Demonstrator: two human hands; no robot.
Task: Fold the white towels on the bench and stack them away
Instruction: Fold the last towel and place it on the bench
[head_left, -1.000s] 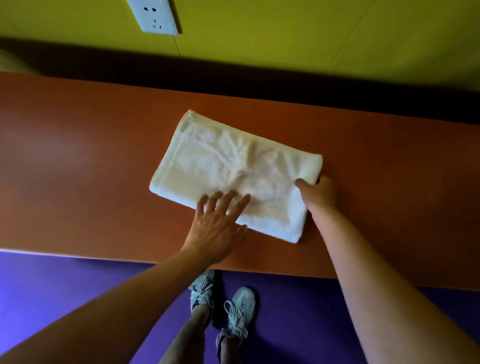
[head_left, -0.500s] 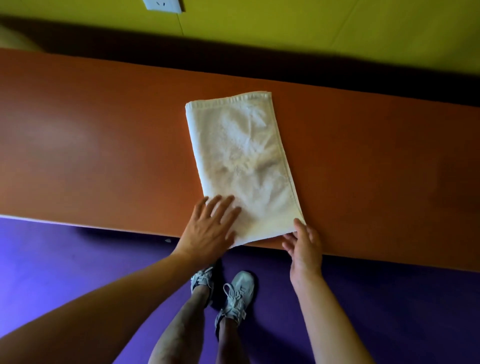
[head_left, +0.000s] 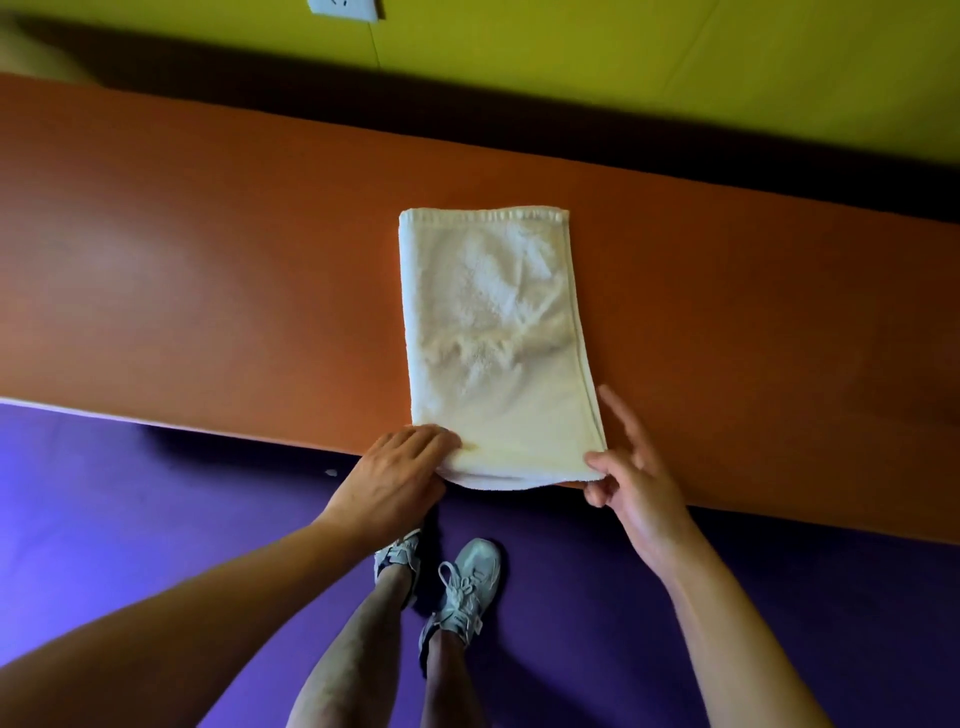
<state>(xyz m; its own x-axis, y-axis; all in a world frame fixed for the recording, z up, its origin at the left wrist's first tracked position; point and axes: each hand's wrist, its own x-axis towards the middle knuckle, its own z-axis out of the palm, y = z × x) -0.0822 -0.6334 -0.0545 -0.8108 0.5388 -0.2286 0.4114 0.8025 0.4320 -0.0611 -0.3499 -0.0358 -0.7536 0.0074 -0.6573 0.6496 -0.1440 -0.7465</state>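
Since the earlier frames the towel (head_left: 493, 343) has swung round from lying slantwise along the bench (head_left: 208, 270) to lying straight across it, short hemmed end toward the wall (head_left: 623, 57), and both hands have dropped back to its near end. That near end hangs just over the bench's front edge.

The left hand (head_left: 395, 478) grips the near left corner, fingers curled over the folded layers. The right hand (head_left: 628, 467) is at the near right corner: thumb on top of the cloth, a finger below the edge, pinching it, while the other fingers stretch up along the towel's right side.

The towel is folded into a long rectangle with creases across its middle. No container shows here.

Behind the bench runs a dark gap, then the yellow-green wall with a socket (head_left: 343, 8) at the top edge. Below, two grey shoes (head_left: 462, 587) stand on the purple floor (head_left: 130, 509), just under the towel's near end.
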